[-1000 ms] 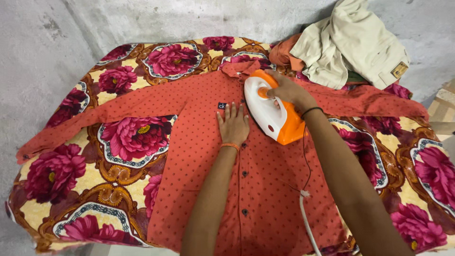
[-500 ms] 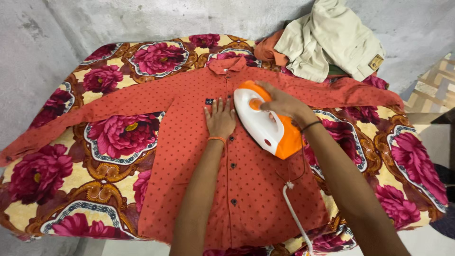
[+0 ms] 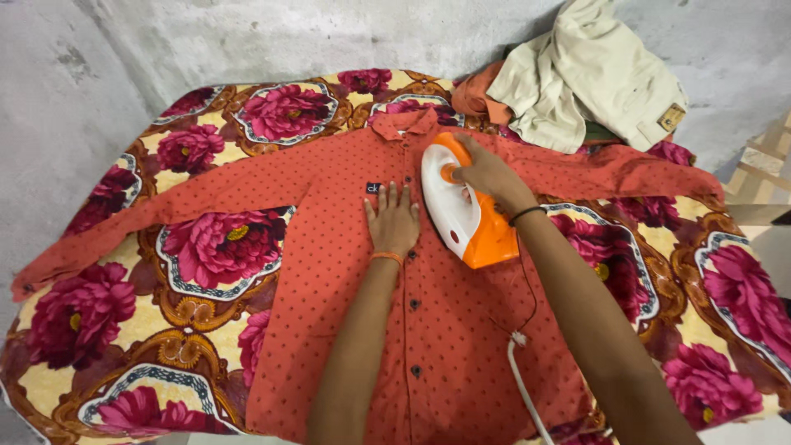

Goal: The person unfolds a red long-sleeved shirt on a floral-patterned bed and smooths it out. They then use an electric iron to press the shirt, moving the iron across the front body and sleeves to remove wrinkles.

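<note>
We see the right hand point(image 3: 486, 171) wrapped around the handle of a white and orange iron point(image 3: 463, 203), fingers curled tight on its top. The iron rests sole-down on the upper chest of a red dotted shirt point(image 3: 346, 272), just right of the button line and below the collar. The left hand point(image 3: 393, 221) lies flat beside it, fingers spread and pressed on the cloth, almost touching the iron's side.

We judge the iron to be rigid and fairly heavy, with a hot sole; the handle on top is the only safe place to take hold, and its white cord point(image 3: 527, 387) trails toward the near edge, where it could drag. The shirt looks thin, soft and limp, likely to wrinkle or slide on the flowered blanket point(image 3: 206, 247) unless pinned flat by a palm.

A small dark rectangular label point(image 3: 373, 188) sits on the shirt's chest, just beyond the left fingertips. At the far right corner a cream garment point(image 3: 593, 78) lies in a heap, with a small tan patch point(image 3: 673, 117) sewn at its edge.
</note>
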